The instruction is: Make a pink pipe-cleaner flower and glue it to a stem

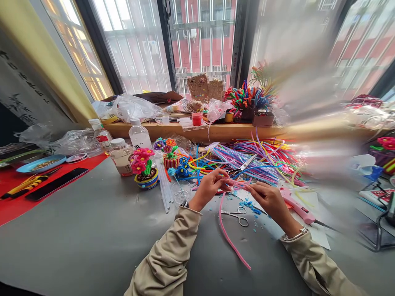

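Plainly, from where I stand, the pink pipe cleaner (223, 229) is above the near part of the grey table (108, 238). Its upper section runs crosswise between the hands; its long tail bows toward the wearer, the tip angled rightward. Fuzzy, slender, uniformly coloured. Fingers of left hand (210, 187) and right hand (268, 199) pinch it. Small scissors (236, 214) lie just beside the tail; a pink glue gun (299, 207) lies right.

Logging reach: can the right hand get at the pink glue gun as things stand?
Probably yes: the pink glue gun lies just beside the right hand, mostly uncovered, though that hand is busy holding pink strands.
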### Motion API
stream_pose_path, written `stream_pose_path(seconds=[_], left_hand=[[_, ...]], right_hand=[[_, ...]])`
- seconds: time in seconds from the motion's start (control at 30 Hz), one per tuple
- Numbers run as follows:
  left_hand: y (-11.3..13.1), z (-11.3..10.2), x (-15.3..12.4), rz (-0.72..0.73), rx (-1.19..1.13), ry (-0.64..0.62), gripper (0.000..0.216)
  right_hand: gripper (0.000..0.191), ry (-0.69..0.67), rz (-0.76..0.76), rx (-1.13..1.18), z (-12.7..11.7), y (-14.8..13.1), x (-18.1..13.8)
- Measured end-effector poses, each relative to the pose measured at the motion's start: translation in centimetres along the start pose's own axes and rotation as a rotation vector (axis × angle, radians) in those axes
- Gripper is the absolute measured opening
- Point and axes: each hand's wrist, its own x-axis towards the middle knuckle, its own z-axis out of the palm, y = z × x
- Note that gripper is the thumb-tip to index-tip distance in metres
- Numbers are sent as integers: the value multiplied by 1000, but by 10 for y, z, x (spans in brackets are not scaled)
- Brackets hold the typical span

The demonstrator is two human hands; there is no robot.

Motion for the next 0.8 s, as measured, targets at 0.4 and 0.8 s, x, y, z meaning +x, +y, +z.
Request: stream_pose_path(seconds=[0.4,0.8], left_hand=[[3,-2,1,-23,-61,78,23],[4,-5,3,-163,-135,173,27]], right_hand=[[24,144,-65,-87,3,6,1],[62,-11,-74,-268,7,5,-3]])
